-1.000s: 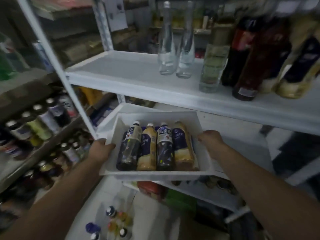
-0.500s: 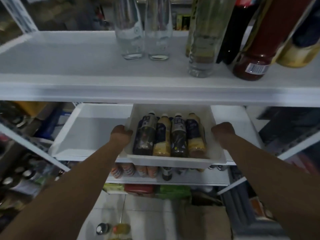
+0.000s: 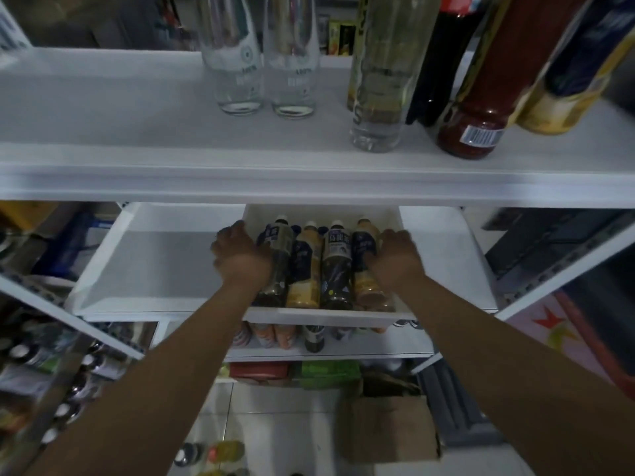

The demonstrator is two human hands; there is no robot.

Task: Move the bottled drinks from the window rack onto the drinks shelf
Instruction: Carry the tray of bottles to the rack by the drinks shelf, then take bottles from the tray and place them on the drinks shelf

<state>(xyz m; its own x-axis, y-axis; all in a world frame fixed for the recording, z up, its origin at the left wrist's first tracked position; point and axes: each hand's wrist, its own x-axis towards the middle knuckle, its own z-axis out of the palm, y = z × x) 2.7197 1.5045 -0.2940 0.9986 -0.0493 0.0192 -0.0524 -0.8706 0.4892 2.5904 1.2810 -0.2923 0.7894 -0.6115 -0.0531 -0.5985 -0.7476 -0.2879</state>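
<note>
Dim shelving under soft light from above, seen through a wide-angle lens.
The white upper shelf is the brightest surface and shades the tray beneath it; the clear bottles standing on it cast only faint, diffuse shadows. Detail is soft and slightly grainy throughout. At the far right, the tall bottles lean and smear with edge distortion. The metal rack at the left is dark and blurred, its contents reduced to pale spots. Both forearms read as flat dark shapes. The near floor tiles carry a dull sheen.
</note>
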